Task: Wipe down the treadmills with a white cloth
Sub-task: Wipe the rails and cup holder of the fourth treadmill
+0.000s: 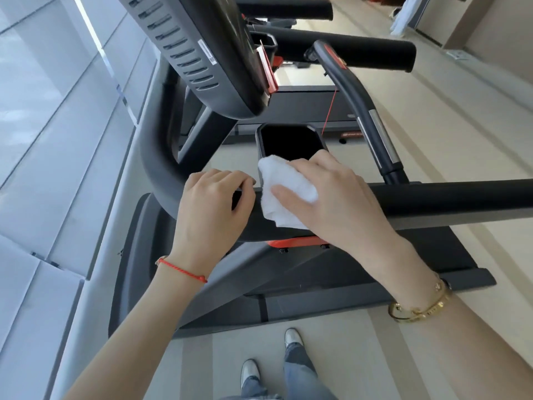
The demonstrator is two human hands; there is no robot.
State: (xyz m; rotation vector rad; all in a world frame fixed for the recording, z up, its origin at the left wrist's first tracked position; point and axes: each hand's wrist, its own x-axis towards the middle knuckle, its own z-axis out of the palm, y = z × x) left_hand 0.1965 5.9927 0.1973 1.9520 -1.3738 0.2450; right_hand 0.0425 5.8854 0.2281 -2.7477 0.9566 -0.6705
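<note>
A black treadmill stands in front of me, seen from its side. My right hand (340, 203) holds a folded white cloth (284, 186) against the black side handrail (450, 197), at the edge of a black cup-holder tray (288, 141); my thumb lies over the cloth. My left hand (213, 203) rests on the same rail where it curves up to the console, its fingers curled over the top. The console (202, 47) hangs above, its vented back toward me.
More treadmills (346, 50) line up beyond this one, with a curved handle (357, 105) and a red safety cord (328, 111). A window wall (57, 140) runs along the left. Beige floor (461, 111) stretches to the right. My shoes (271, 359) stand beside the treadmill base.
</note>
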